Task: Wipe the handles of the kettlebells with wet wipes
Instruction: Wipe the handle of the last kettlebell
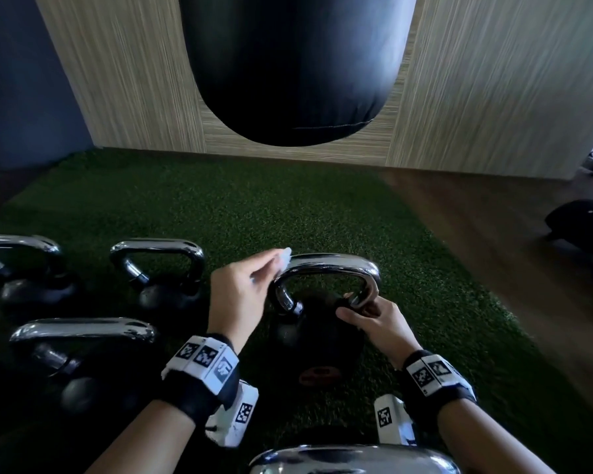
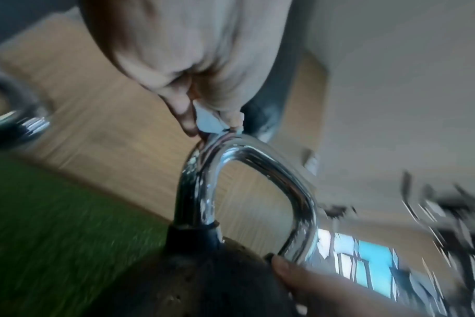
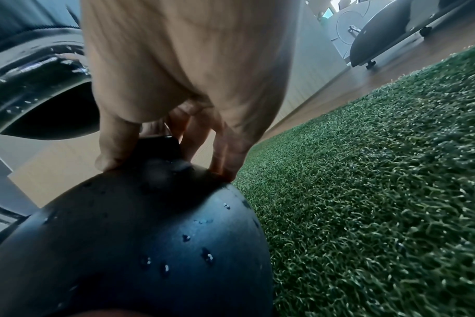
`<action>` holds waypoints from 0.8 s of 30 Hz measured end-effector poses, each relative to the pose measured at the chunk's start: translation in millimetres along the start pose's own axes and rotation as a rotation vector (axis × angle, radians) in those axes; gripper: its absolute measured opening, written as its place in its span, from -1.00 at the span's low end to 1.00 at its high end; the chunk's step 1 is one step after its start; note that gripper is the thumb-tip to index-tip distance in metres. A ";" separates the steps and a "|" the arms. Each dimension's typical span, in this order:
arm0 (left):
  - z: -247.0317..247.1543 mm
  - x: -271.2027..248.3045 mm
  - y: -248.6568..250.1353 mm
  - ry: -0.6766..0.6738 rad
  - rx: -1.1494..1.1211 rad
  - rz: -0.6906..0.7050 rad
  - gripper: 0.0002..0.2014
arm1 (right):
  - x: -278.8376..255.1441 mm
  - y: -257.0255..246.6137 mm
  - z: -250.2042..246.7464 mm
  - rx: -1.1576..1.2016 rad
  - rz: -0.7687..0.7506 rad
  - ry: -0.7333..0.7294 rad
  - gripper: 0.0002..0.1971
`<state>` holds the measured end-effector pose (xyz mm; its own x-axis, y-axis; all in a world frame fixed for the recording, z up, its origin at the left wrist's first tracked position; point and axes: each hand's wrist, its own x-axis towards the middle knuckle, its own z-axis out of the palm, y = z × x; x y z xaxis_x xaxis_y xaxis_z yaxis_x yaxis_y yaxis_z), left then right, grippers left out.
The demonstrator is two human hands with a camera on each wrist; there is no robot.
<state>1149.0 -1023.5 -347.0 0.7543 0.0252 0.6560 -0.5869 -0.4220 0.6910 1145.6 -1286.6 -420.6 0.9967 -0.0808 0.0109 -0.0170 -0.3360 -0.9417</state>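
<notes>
On green turf, a left hand point(image 1: 240, 285) pinches a soft wet wipe point(image 1: 283, 256) against the slick chrome handle point(image 1: 329, 263) of a heavy kettlebell point(image 1: 319, 333), the right hand point(image 1: 374, 321) gripping the handle's base to steady it

a black punching bag point(image 1: 295, 63) hangs before a wood-grain wall point(image 1: 476, 80), over green turf point(image 1: 237, 206) that borders a brown floor point(image 1: 493, 234) on the right.
</notes>
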 end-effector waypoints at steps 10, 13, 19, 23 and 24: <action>11.7 -28.4 -23.7 0.209 -0.388 -0.374 -0.79 | 2.7 4.4 3.6 0.161 -0.014 -0.036 -0.54; 13.9 -31.5 -39.3 0.197 -0.499 -0.533 -0.78 | 5.1 4.5 5.3 0.216 -0.010 -0.061 -0.42; 16.6 -51.7 -50.7 0.161 -0.549 -0.700 -0.77 | 9.7 1.0 1.6 0.182 0.011 -0.071 -0.50; 23.7 -73.7 -51.0 0.085 -0.438 -0.713 -0.78 | 9.6 -1.2 2.0 0.188 0.017 -0.071 -0.56; 24.9 -74.4 -48.8 0.076 -0.424 -0.707 -0.79 | 9.9 -2.7 1.2 0.178 0.012 -0.081 -0.57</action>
<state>1128.8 -1027.3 -437.1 0.9740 0.2244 0.0316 -0.0538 0.0936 0.9942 1155.5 -1285.3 -418.4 0.9998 -0.0059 -0.0212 -0.0219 -0.1638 -0.9862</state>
